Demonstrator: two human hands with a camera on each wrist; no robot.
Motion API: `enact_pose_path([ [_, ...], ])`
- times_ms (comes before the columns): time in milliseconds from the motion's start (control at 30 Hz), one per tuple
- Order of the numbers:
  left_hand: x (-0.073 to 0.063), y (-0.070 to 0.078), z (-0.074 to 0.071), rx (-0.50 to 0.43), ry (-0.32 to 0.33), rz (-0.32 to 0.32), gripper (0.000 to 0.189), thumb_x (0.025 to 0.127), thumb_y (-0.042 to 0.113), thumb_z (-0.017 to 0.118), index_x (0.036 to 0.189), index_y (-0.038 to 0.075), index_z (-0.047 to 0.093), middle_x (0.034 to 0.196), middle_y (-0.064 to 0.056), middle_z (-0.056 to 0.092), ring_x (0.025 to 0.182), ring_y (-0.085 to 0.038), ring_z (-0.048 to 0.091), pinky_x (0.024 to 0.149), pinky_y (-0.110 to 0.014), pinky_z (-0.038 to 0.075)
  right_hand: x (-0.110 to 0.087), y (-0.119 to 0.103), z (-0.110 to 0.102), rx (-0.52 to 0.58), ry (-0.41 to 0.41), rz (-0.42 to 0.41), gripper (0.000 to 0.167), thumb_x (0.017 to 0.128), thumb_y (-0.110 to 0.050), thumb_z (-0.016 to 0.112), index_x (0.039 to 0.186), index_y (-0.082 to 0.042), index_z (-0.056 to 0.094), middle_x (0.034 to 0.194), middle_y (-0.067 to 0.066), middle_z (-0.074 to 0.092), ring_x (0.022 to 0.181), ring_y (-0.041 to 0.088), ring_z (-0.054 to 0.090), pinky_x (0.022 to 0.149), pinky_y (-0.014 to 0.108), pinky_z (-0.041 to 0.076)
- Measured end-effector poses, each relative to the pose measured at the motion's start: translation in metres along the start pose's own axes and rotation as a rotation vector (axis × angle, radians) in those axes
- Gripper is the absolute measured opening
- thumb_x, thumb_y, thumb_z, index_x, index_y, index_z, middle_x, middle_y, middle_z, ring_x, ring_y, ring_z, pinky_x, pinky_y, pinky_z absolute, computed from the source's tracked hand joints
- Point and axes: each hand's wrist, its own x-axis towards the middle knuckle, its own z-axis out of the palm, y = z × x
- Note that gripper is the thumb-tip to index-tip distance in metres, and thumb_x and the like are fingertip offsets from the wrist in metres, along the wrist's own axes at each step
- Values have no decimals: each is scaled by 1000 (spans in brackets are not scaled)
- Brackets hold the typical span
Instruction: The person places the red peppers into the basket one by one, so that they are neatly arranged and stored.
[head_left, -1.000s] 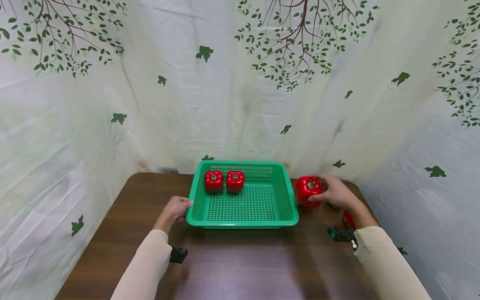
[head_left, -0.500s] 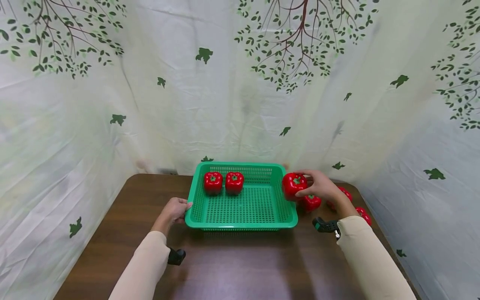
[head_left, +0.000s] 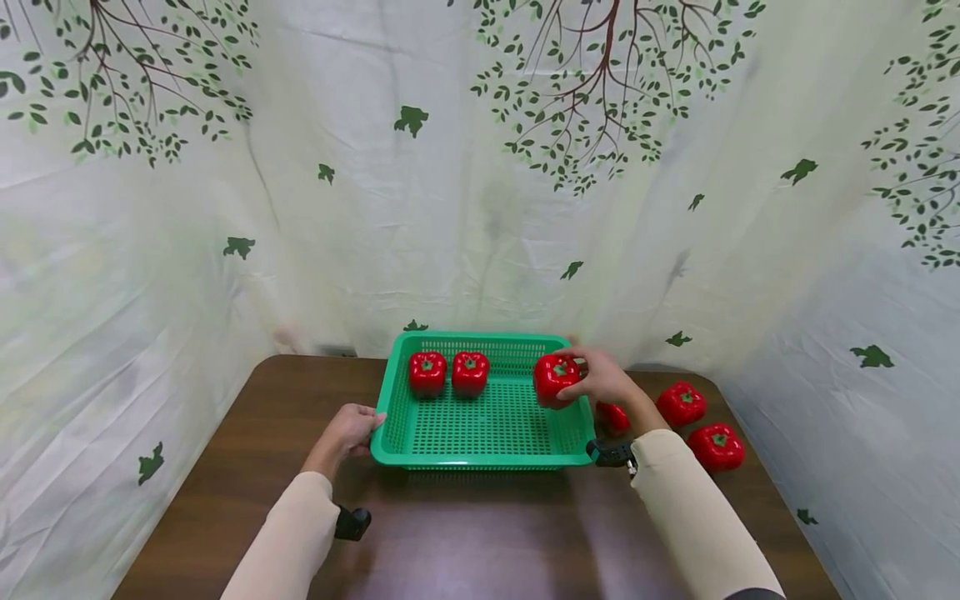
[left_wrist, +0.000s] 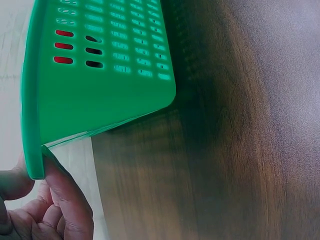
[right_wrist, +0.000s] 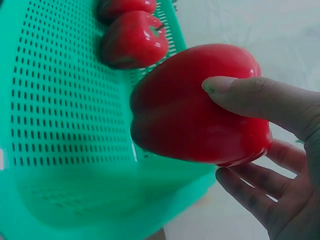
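Note:
My left hand pinches the left rim of a green plastic basket between thumb and fingers; the left wrist view shows that grip at the rim's corner. Over the basket's right part, my right hand holds a red bell pepper, thumb on one side and fingers on the other. In the right wrist view this held bell pepper appears above the basket floor, apart from it. Two more red bell peppers, a left one and a right one, stand side by side in the basket's back left.
On the brown table, right of the basket, lie a red bell pepper partly hidden by my right arm, another pepper and a third pepper near the right edge. A leaf-printed curtain hangs behind and at both sides.
My right hand has carried the bell pepper left, from the table beside the basket to over its right part. The peppers on the right have come into fuller view. The left hand keeps its grip.

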Motion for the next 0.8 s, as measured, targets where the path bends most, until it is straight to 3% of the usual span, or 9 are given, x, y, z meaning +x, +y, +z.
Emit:
enact_pose_path([
  [367, 1, 0, -1, -19, -21, -4, 39, 103, 16, 46, 125, -16, 50, 84, -10, 62, 67, -15, 61, 65, -32, 56, 22, 5, 27, -45, 89, 31, 71, 73, -6, 82, 135, -2, 50, 132, 21, 50, 117, 40, 47, 82, 46, 53],
  [533, 1, 0, -2, 3, -27, 0, 40, 103, 18, 47, 124, -15, 51, 84, -10, 62, 68, -16, 61, 66, -33, 55, 32, 6, 32, -48, 91, 56, 70, 74, -5, 81, 137, -4, 49, 132, 20, 51, 116, 38, 49, 84, 46, 52],
  [800, 2, -1, -2, 0, -31, 2, 37, 102, 18, 47, 122, -13, 52, 82, -10, 62, 66, -17, 60, 66, -33, 55, 49, 6, 38, -75, 62, 28, 67, 75, -5, 80, 136, -2, 50, 133, 20, 50, 117, 37, 49, 84, 47, 52],
])
